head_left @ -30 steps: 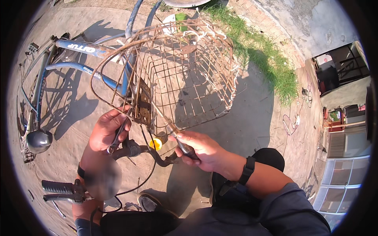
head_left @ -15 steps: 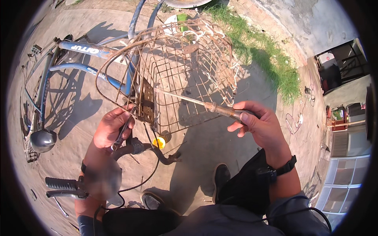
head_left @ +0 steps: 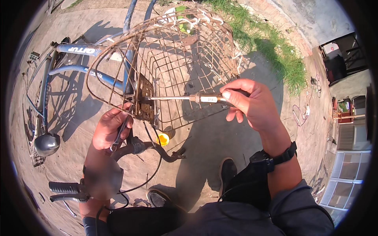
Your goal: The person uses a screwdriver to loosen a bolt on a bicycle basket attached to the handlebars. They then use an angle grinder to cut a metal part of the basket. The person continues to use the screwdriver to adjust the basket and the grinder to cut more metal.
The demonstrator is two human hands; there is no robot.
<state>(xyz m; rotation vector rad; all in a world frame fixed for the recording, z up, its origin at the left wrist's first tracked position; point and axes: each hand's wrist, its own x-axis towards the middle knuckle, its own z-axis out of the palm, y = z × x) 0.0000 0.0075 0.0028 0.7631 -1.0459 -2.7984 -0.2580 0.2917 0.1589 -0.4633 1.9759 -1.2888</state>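
My right hand [head_left: 246,102] is closed on the handle of a screwdriver [head_left: 204,98], held level across a rusty wire basket [head_left: 185,63], its tip at the perforated metal bracket [head_left: 145,106]. My left hand [head_left: 112,129], below that bracket, grips a metal wrench [head_left: 118,139] and touches the basket's lower rod. Behind the bracket is a blue bicycle frame [head_left: 92,74]. A dark handlebar [head_left: 169,156] with cables runs below, and a black rubber grip [head_left: 63,187] is beside my left forearm.
A black saddle [head_left: 46,143] is at the left, a small yellow container [head_left: 163,139] lies below the basket. Grass [head_left: 283,70] borders the concrete ground [head_left: 86,157]. A glazed door [head_left: 348,169] and clutter are at the right. My shoes are below.
My right hand has moved up and right, swinging the screwdriver from a steep slant to nearly level, its tip now at the bracket. My left hand stays in much the same place.
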